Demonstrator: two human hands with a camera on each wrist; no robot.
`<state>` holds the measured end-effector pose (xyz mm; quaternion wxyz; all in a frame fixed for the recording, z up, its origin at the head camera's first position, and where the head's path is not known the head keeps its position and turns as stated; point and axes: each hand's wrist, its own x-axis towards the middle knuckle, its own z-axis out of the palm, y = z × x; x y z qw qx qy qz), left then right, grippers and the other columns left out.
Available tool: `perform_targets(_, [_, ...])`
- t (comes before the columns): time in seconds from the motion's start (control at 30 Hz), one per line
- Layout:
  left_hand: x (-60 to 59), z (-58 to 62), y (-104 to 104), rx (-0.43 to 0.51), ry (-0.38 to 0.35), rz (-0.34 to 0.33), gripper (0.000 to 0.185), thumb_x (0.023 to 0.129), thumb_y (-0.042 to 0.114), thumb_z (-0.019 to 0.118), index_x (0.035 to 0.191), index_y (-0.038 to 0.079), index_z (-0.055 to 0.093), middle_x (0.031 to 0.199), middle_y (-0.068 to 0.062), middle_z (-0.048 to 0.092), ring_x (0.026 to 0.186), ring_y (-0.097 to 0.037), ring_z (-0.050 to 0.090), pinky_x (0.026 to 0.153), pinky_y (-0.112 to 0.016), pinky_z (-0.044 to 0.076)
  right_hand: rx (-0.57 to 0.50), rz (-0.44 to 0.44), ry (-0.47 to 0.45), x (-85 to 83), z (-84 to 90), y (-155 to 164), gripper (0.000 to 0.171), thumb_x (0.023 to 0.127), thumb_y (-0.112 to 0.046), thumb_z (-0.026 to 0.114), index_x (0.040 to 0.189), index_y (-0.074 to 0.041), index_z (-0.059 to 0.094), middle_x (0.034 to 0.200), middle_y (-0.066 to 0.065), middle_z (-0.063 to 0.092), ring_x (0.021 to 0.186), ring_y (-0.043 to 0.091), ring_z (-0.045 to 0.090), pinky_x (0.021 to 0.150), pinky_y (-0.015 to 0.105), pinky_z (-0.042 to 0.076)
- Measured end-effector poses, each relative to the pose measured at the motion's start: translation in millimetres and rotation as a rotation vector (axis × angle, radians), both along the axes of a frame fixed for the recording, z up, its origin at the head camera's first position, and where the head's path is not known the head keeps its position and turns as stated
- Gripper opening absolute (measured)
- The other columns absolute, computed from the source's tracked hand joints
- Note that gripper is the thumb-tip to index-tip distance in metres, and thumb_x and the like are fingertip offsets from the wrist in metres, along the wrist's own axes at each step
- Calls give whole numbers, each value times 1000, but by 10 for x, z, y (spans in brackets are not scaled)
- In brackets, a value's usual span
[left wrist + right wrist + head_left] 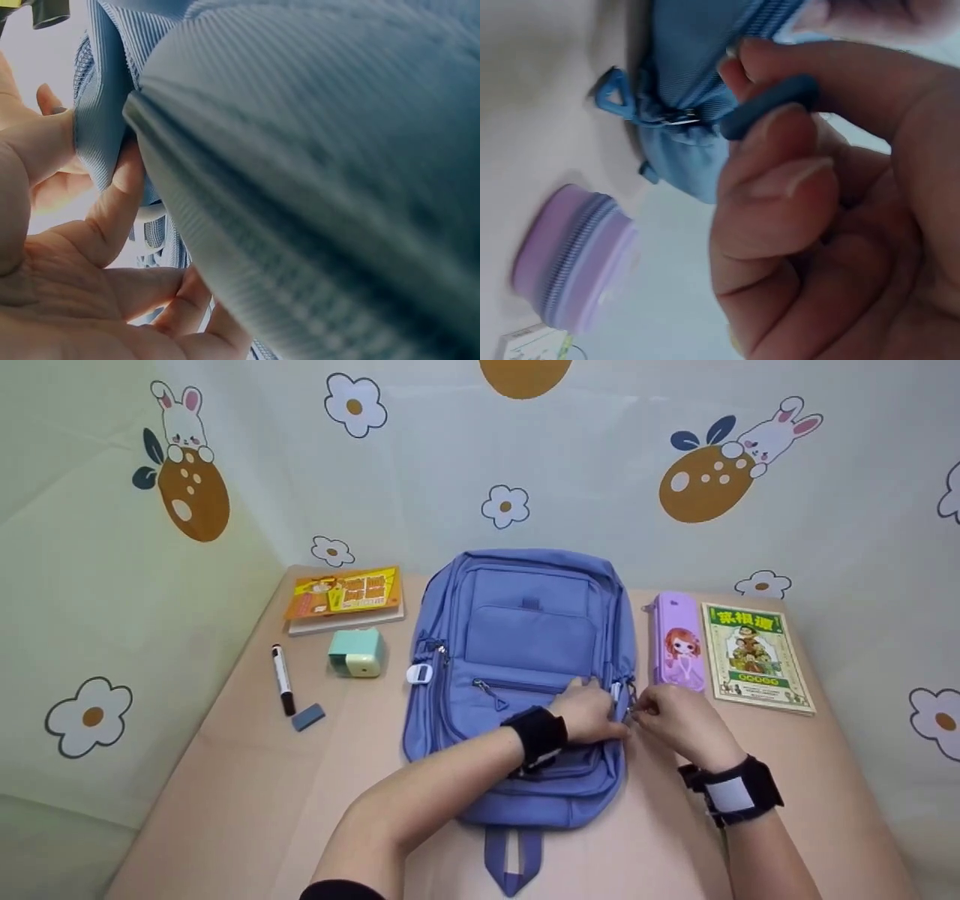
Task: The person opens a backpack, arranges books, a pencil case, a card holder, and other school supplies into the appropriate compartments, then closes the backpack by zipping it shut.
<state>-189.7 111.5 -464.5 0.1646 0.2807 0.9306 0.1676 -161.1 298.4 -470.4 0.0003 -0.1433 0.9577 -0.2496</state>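
A blue backpack [529,641] lies front side up on the table, its top loop towards me. My left hand [589,714] reaches across it and grips fabric at its right side; in the left wrist view the fingers [120,202] curl against the cloth beside a seam. At that same edge my right hand [686,724] pinches a blue zipper pull [769,106] between thumb and fingers. Another zipper pull [615,94], with a triangular end, hangs close by in the right wrist view. Across the front pocket runs a zipper with its own pull [491,695].
Right of the backpack lie a purple pencil case [679,645] and a green-bordered book [757,656]. On the left are an orange-yellow book [345,594], a teal box-shaped sharpener [357,652], a marker [283,679] and a grey-blue eraser [308,717]. Patterned curtains [585,457] surround the table.
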Motion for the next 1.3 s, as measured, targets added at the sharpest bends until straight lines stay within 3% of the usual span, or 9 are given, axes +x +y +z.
perform_targets(0.07, [4,-1,-15,1,-8,-2,46,89,56,71,71,15,62,138,-16,58,118,-30,50,87,-39,54,16,15,4,21,22,-5,2,84,-6,74,84,-4,75,77,-1,69,67,15,61,65,40,55])
perform_targets(0.2, [22,22,-98,23,-49,-41,46,83,60,76,72,18,64,153,-24,45,136,-35,43,107,-36,43,41,18,-1,42,36,-2,4,85,-7,71,83,-7,75,73,-4,65,63,14,57,61,38,52])
perform_targets(0.33, [152,86,-216,9,-89,-124,45,78,58,82,87,17,65,153,-21,45,140,-31,41,113,-31,36,72,6,-8,50,30,14,4,85,-10,71,83,-11,75,72,-5,64,62,13,56,60,37,50])
perform_targets(0.43, [341,126,-286,-118,-4,-206,63,76,63,81,113,14,66,154,-15,45,141,-27,42,113,-37,38,96,-3,-2,56,41,25,4,86,-12,72,82,-13,74,74,-5,66,64,14,58,61,38,51])
perform_targets(0.57, [573,117,-353,-283,195,-255,83,80,68,73,138,11,59,153,-14,48,136,-30,48,105,-47,47,111,-9,15,58,67,32,4,85,-11,73,82,-12,74,77,-4,69,66,15,61,62,40,52])
perform_targets(0.7, [646,83,-430,-236,219,-234,50,93,52,64,125,14,66,134,-12,62,114,-30,61,85,-43,57,109,-9,21,63,70,30,5,86,-11,72,82,-13,75,78,-3,70,67,15,62,62,40,53])
perform_targets(0.87, [546,56,-551,-53,107,-249,14,99,26,57,99,13,63,95,-3,66,87,-21,65,77,-37,55,108,-14,12,106,33,70,5,86,-12,75,82,-15,74,79,-4,70,68,15,63,64,41,53])
perform_targets(1.07, [410,37,-629,65,-22,-253,13,100,19,53,87,17,52,81,2,56,79,-17,58,75,-34,52,96,-19,-17,158,15,128,4,85,-12,77,83,-13,74,80,-3,71,70,16,63,65,42,54])
perform_targets(1.3, [389,48,-637,96,-71,-223,15,102,20,52,88,17,52,77,3,54,76,-16,57,71,-32,50,118,3,-59,240,135,102,6,82,-14,76,80,-17,72,72,-7,64,62,12,56,59,37,50])
